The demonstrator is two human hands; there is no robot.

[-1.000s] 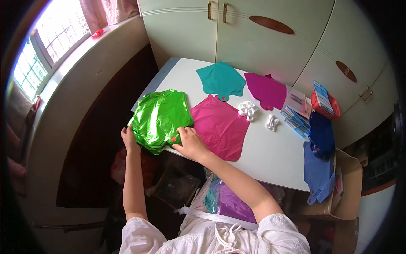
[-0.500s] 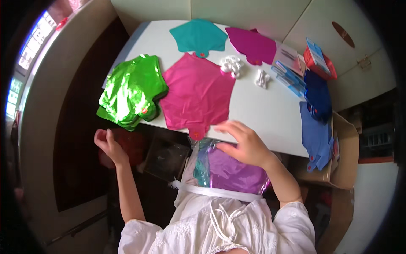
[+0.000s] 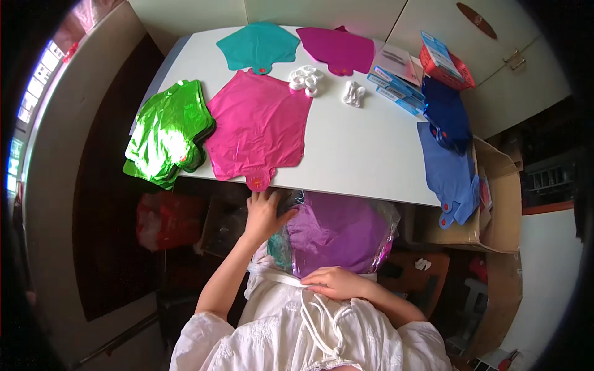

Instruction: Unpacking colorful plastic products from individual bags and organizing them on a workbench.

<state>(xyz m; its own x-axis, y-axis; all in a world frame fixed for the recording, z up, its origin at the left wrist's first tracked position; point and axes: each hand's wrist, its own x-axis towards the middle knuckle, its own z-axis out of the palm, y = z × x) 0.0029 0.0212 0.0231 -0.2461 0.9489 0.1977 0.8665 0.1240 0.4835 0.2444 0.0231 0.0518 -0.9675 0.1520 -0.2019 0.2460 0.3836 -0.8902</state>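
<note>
Head cam: the pink flat foil balloon [image 3: 260,127] lies spread on the white table [image 3: 365,151], its tab [image 3: 258,181] poking over the near edge; left hand [image 3: 265,216] is right at that tab, thumb spread well away from the fingers, so it isn't clamped on anything; right hand [image 3: 337,282] is down at the lap, by the white belt [image 3: 281,277] and the lower edge of some purple foil [image 3: 340,229] in clear plastic; its underside is hidden, so can't tell if it's pinching anything.

Left of the pink one, just touching, there's a shiny green foil balloon stack [image 3: 167,133]; teal [image 3: 258,48] and magenta [image 3: 339,49] balloons sit at the back; white ring-shaped rolls [image 3: 305,80] are by the pink one's upper right corner; dark blue [image 3: 447,114] and lighter blue [image 3: 445,161] ones are over on the right, next to an open cardboard box [image 3: 501,198].
</note>
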